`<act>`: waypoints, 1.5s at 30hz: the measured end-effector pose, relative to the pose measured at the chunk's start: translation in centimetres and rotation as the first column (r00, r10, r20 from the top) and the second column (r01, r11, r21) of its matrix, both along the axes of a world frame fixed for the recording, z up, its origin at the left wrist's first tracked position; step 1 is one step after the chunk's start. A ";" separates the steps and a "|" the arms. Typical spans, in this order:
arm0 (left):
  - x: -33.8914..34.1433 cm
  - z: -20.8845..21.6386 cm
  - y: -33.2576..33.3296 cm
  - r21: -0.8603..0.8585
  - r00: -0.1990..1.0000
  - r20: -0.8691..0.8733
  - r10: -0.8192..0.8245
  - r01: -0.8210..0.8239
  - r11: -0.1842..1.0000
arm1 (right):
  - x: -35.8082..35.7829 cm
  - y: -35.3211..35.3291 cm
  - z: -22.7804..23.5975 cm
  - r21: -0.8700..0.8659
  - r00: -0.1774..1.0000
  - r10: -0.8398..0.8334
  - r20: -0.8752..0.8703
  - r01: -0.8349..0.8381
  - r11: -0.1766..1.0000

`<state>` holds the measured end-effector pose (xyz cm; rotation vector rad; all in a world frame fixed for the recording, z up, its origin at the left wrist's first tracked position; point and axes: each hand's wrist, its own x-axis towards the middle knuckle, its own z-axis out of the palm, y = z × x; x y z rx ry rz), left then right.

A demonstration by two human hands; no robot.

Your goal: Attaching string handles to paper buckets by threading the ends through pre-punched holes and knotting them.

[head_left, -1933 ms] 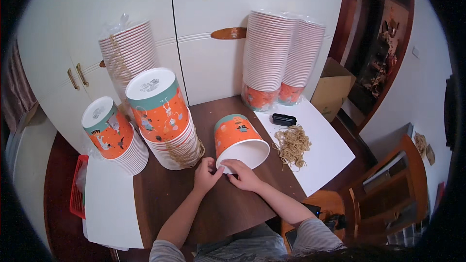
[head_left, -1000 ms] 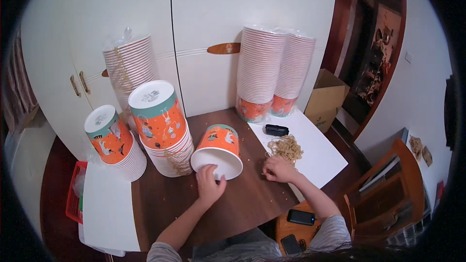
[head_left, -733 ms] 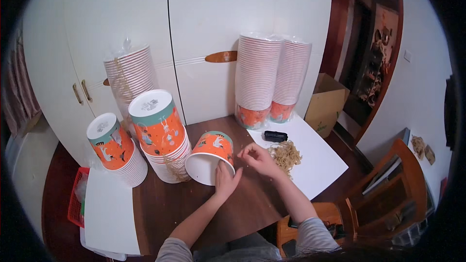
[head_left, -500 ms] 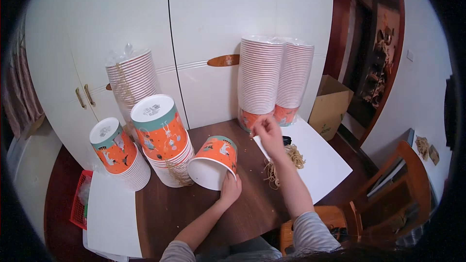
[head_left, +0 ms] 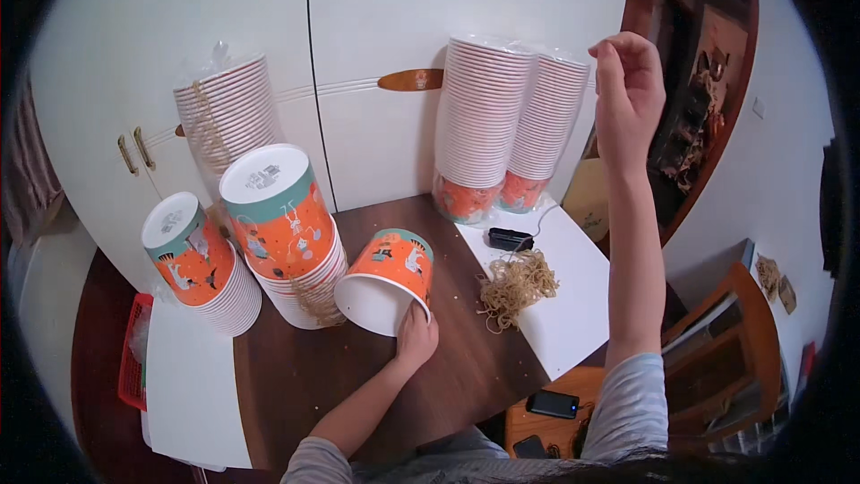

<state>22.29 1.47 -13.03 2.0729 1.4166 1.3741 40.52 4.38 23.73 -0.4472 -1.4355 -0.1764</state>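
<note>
No lettering can be read; the grey print (head_left: 263,178) on the larger upturned orange bucket (head_left: 285,231) is too small

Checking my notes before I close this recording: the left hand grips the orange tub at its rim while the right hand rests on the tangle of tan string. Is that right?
Not quite: the right hand is raised in the air, away from the tangle of tan string, as the head view shows. The left hand does grip the orange tub at its rim.
</note>
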 end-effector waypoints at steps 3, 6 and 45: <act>-0.4 -0.3 -0.2 -0.054 0.997 0.070 -0.012 0.015 0.998 | -2.7 -2.0 -3.4 -0.112 0.958 -0.110 0.263 0.144 0.983; -0.2 -0.8 -0.2 -0.052 0.994 0.111 -0.011 0.017 0.999 | -4.8 -2.1 -9.6 -0.238 0.754 0.031 0.656 0.168 0.957; -0.4 -0.4 -0.3 0.034 0.987 0.129 -0.094 0.090 0.995 | -5.2 1.8 -22.1 -0.760 0.537 0.579 0.614 0.205 0.616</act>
